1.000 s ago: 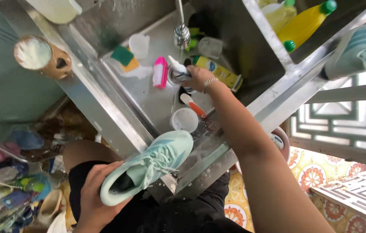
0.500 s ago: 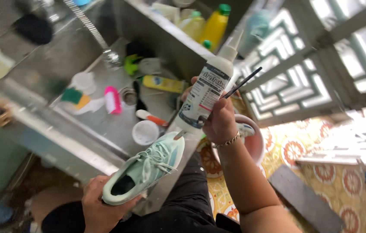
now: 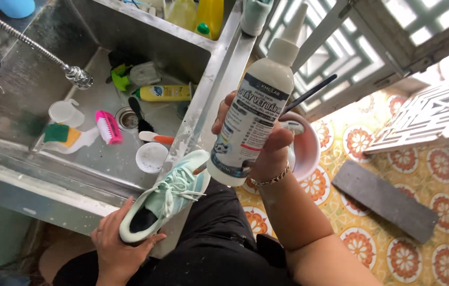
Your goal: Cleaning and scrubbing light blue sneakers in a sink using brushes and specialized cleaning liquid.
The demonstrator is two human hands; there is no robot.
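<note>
White squeeze bottle [image 3: 253, 106] with a tapered nozzle stands upright in the right hand [image 3: 267, 145], fingers wrapped tight round its lower body together with a thin dark brush [image 3: 309, 92] whose handle juts up to the right behind it; the bottle hangs in the air over the lap, just right of the sink's front corner. Below and left of it, the mint-green sneaker [image 3: 166, 196] is gripped at the heel by the left hand [image 3: 118, 249], fingers curled under the sole and thumb on the collar, its toe tilted up and nearly meeting the bottle's base. The toe lies over the steel sink rim [image 3: 211, 85], which runs diagonally between the basin and the tiled floor [image 3: 394, 159]. Inside the sink lie a pink scrub brush [image 3: 108, 127], a white cup [image 3: 151, 157] and a yellow bottle [image 3: 163, 93], well apart from both hands. A pink basin [image 3: 306, 151] sits just behind the right wrist, and a grey slab [image 3: 386, 200] rests on the floor further right, with open room above the lap. Compared with half a second ago, the bottle has come closer to the camera and looms larger, and the sneaker sits a little lower, the same grips kept.
</note>
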